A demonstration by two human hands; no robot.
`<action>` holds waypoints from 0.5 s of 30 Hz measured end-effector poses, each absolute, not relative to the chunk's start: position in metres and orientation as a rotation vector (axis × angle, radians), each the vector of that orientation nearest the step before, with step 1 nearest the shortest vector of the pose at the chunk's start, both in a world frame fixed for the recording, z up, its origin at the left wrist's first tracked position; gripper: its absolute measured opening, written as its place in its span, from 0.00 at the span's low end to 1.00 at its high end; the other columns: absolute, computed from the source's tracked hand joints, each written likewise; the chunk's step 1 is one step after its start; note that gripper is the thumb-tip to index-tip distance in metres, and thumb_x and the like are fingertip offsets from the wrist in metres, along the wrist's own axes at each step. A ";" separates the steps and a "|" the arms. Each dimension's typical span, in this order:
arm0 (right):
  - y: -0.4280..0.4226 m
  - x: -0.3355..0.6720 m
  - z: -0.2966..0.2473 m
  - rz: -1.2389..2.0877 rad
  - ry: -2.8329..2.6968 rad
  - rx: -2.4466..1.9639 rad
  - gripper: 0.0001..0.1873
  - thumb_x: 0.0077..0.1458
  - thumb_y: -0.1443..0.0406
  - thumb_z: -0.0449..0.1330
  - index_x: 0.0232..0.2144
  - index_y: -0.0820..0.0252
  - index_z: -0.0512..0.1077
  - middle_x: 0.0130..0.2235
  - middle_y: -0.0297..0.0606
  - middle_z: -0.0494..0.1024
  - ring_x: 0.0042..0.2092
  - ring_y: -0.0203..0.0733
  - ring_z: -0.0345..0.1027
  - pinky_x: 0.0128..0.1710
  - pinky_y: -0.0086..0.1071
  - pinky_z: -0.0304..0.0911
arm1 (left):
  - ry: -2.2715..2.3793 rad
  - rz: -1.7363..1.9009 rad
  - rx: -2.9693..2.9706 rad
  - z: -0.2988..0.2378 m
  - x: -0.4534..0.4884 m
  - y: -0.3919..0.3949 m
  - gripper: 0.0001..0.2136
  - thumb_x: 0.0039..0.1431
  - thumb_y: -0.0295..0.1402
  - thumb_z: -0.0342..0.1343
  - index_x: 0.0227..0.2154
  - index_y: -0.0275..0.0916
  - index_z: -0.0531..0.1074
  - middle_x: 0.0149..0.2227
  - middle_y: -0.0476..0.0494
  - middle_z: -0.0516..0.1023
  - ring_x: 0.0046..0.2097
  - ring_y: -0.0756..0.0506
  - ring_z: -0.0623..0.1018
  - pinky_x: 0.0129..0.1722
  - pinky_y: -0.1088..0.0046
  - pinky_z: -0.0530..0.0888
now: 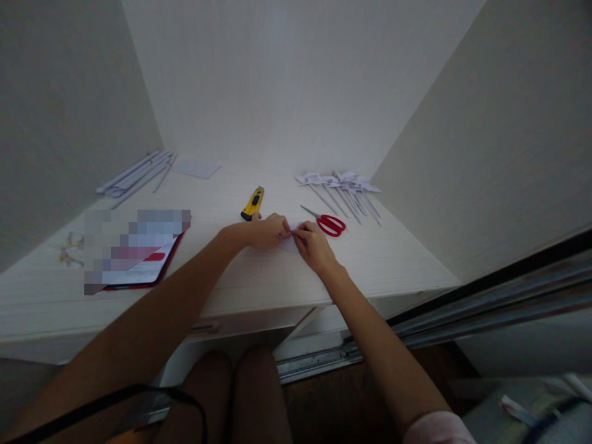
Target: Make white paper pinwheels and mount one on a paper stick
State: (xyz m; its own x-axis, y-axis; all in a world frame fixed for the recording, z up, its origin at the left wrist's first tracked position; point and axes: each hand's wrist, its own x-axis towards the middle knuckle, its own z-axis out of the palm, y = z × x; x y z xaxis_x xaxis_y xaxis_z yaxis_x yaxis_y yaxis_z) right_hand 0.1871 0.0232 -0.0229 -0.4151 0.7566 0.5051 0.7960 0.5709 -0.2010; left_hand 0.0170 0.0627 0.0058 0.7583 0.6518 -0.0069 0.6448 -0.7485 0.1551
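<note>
In the head view, a small piece of white paper (289, 245) lies on the white desk top between my hands. My left hand (272, 230) is closed, its fingertips pressed on the paper's upper left part. From the right, my right hand (313, 243) pinches the paper, and its fingertips meet those of the left. The fingers cover much of the sheet, so its folds cannot be made out. A yellow box cutter (253, 203) lies just beyond my left hand. Red-handled scissors (329, 224) rest just past my right hand, their blades pointing to the back left.
Several white paper pinwheels on sticks (345, 185) lie at the back right. Rolled paper sticks (143, 176) and a flat paper sheet (198, 168) are at the back left. A tablet in a red case (139, 271) sits at left. Walls enclose the desk (259, 283).
</note>
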 end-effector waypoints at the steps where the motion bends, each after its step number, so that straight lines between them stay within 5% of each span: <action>1: 0.024 0.187 -0.023 -0.083 -2.242 -1.239 0.12 0.55 0.71 0.52 0.36 0.64 0.75 0.34 0.43 0.69 0.38 0.41 0.61 0.40 0.34 0.60 | 1.050 0.065 2.796 0.007 0.017 0.061 0.18 0.48 0.21 0.44 0.38 0.41 0.73 0.50 0.40 0.69 0.51 0.38 0.65 0.43 0.54 0.61; 15: 0.029 0.187 -0.025 -0.044 -2.257 -1.266 0.12 0.54 0.71 0.53 0.37 0.64 0.75 0.33 0.43 0.69 0.39 0.42 0.61 0.40 0.34 0.60 | 1.073 0.054 2.790 0.005 0.018 0.062 0.17 0.49 0.21 0.44 0.38 0.40 0.73 0.51 0.39 0.67 0.51 0.38 0.66 0.43 0.56 0.61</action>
